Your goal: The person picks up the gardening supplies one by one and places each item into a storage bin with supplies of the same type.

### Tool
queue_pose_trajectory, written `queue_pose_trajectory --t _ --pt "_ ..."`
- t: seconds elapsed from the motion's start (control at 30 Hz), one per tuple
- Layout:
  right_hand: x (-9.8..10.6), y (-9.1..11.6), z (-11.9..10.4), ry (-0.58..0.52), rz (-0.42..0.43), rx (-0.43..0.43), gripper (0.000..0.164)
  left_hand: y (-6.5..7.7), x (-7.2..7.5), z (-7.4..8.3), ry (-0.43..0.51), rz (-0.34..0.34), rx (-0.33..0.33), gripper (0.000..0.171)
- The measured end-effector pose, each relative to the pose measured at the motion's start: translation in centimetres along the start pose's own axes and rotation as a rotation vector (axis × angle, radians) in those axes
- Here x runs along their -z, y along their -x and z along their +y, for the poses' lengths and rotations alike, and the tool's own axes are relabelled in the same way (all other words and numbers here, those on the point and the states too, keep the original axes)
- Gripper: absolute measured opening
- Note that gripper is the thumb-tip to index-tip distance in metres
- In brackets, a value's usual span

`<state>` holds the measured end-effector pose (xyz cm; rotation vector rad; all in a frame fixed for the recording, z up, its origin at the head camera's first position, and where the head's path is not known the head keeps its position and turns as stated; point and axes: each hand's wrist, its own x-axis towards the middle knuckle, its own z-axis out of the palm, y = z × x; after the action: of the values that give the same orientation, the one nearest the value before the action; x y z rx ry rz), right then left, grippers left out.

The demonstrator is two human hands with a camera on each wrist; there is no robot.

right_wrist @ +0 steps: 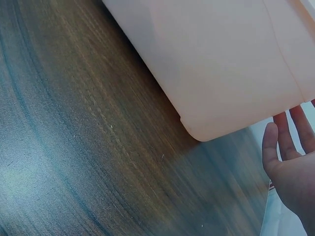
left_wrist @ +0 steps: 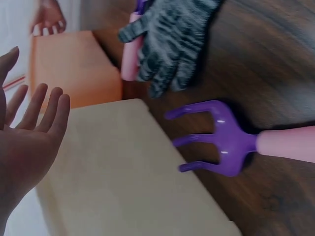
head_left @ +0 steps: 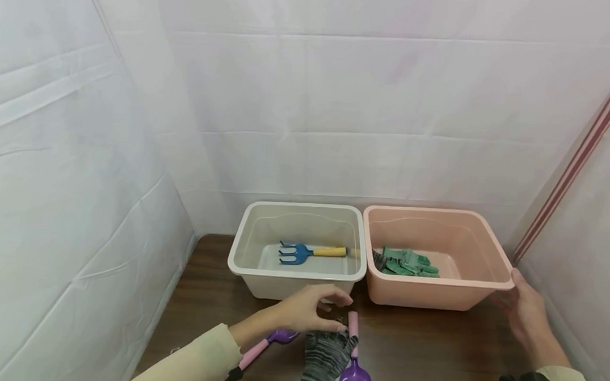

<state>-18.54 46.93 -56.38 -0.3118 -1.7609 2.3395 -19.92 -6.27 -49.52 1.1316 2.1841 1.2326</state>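
My left hand (head_left: pixel 312 309) hovers over a grey-and-black striped glove (head_left: pixel 323 359), thumb and fingers apart with nothing between them. The glove, also in the left wrist view (left_wrist: pixel 174 42), lies palm-down or palm-up, I cannot tell. Right of it is a purple hand fork with a pink handle (head_left: pixel 354 323). Another purple fork (left_wrist: pixel 229 140) lies on its left, partly behind my forearm in the head view. At the pink bin's right end, my right hand (head_left: pixel 527 308) touches the bin (head_left: pixel 433 293) near its rim, fingers fairly straight in the right wrist view (right_wrist: pixel 298 172).
A pale grey bin (head_left: pixel 301 284) stands left of the pink one on the dark wooden table (head_left: pixel 430 355). It holds a blue hand fork with a yellow handle (head_left: pixel 328 252). Green gloves (head_left: pixel 406 262) and a dark striped glove (head_left: pixel 378 260) lie inside the pink bin. White sheeting surrounds the table.
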Motion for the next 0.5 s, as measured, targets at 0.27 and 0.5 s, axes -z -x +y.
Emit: queue_pose_trajectory --t 0.27,0.5 --pt "-0.2 0.0 0.0 0.020 0.015 -0.005 0.049 1.0 -0.8 -2.2 -0.038 -0.017 0.064 0.052" --pt "0.0 0.1 -0.1 -0.026 -0.007 0.008 0.020 1.5 -2.0 -3.7 -0.008 -0.030 0.113 0.050"
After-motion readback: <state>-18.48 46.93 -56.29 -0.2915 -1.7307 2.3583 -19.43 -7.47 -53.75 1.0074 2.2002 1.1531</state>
